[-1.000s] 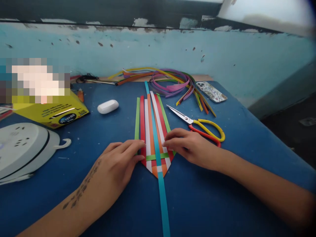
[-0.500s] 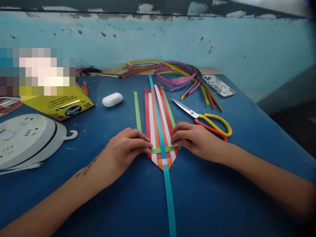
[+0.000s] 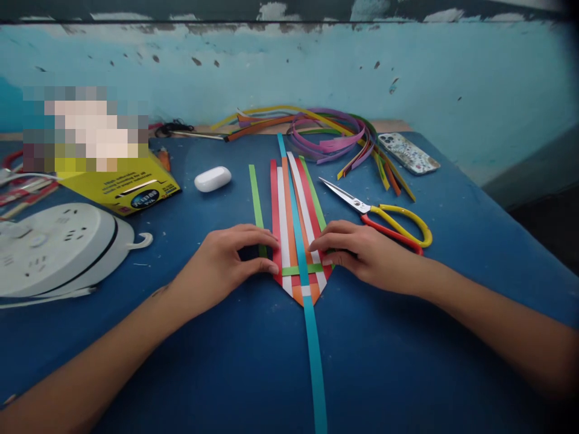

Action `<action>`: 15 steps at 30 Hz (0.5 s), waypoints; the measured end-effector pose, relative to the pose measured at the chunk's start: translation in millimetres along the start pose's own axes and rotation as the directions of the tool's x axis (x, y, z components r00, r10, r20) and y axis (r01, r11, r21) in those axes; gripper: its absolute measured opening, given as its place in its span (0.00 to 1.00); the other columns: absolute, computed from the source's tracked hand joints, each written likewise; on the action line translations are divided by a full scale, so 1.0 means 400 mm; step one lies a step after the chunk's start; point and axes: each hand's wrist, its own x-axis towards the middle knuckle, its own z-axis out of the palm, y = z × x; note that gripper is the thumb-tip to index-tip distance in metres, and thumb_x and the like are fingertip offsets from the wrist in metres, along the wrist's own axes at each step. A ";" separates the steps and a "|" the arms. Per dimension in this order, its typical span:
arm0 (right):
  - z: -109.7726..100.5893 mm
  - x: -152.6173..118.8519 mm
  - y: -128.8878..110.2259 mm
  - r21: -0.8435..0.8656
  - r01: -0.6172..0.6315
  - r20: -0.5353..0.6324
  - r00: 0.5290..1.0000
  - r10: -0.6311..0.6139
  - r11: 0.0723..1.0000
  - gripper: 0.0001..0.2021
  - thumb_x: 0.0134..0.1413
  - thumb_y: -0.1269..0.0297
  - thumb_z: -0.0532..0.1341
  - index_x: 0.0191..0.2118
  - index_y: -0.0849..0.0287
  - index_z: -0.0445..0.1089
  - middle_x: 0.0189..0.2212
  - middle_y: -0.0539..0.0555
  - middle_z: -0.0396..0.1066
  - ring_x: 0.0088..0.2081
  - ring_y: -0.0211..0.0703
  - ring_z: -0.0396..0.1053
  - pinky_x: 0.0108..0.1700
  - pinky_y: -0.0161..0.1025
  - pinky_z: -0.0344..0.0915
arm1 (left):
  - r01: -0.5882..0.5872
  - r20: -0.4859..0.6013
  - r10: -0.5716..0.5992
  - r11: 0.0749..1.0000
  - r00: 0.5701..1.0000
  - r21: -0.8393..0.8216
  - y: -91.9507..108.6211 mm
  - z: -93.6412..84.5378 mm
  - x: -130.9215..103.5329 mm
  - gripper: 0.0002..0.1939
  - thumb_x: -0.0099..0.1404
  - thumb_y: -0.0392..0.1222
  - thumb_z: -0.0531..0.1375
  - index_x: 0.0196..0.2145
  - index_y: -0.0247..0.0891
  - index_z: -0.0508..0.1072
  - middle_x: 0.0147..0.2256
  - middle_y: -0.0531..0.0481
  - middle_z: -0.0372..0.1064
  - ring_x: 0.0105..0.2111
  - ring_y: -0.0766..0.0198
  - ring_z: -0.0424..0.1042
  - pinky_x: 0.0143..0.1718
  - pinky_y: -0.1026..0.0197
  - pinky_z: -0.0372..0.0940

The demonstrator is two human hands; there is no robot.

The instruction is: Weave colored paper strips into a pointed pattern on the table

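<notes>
A flat weave of coloured paper strips [image 3: 286, 223] lies before me, pointed at its near end. Its lengthwise strips are red, white, orange and green; a short green strip [image 3: 292, 271] crosses them near the point. Down the middle runs a long blue strip [image 3: 315, 361], reaching toward me past the tip. My left hand [image 3: 242, 256] rests at the weave's left edge, thumb and fingers apart, beside a green strip [image 3: 256, 196] that sticks up on that side. My right hand [image 3: 355, 253] touches the right-hand strips with its fingertips, thumb apart from the forefinger.
Scissors [image 3: 362, 208] with yellow and red handles lie right of the weave. Behind are loose coloured strips [image 3: 335, 135] and a patterned phone [image 3: 409, 154]. A white earbud case [image 3: 212, 179], a yellow box [image 3: 122, 184] and a white round extension reel [image 3: 58, 247] stand left.
My left thumb and fingers have parted at the weave's edge. My right fingertips have shifted slightly up over the strips. The view has turned a little left.
</notes>
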 end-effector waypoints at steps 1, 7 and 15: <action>0.001 0.000 -0.001 -0.006 0.008 -0.004 1.000 -0.008 1.000 0.14 0.69 0.71 0.56 0.54 0.53 0.74 0.49 0.57 0.72 0.48 0.45 0.74 0.49 0.41 0.73 | -0.014 0.018 0.014 1.000 1.000 -0.018 0.001 -0.001 -0.001 0.12 0.65 0.54 0.67 0.41 0.46 0.82 0.48 0.50 0.79 0.48 0.55 0.78 0.52 0.53 0.74; 0.012 0.004 0.005 -0.016 0.029 -0.040 0.999 -0.030 0.999 0.16 0.69 0.69 0.57 0.57 0.53 0.73 0.48 0.58 0.72 0.46 0.45 0.73 0.48 0.41 0.72 | -0.129 0.107 0.132 0.991 0.985 -0.032 -0.009 0.008 -0.019 0.09 0.71 0.47 0.62 0.40 0.47 0.84 0.50 0.50 0.79 0.58 0.52 0.74 0.58 0.48 0.72; 0.024 0.073 -0.004 0.023 0.231 -0.025 0.973 -0.231 0.973 0.15 0.71 0.69 0.54 0.53 0.55 0.75 0.43 0.57 0.71 0.39 0.41 0.72 0.40 0.39 0.70 | -0.202 0.109 0.202 0.979 0.973 -0.015 -0.028 0.022 -0.023 0.10 0.71 0.43 0.61 0.42 0.47 0.83 0.50 0.51 0.79 0.57 0.53 0.74 0.61 0.48 0.69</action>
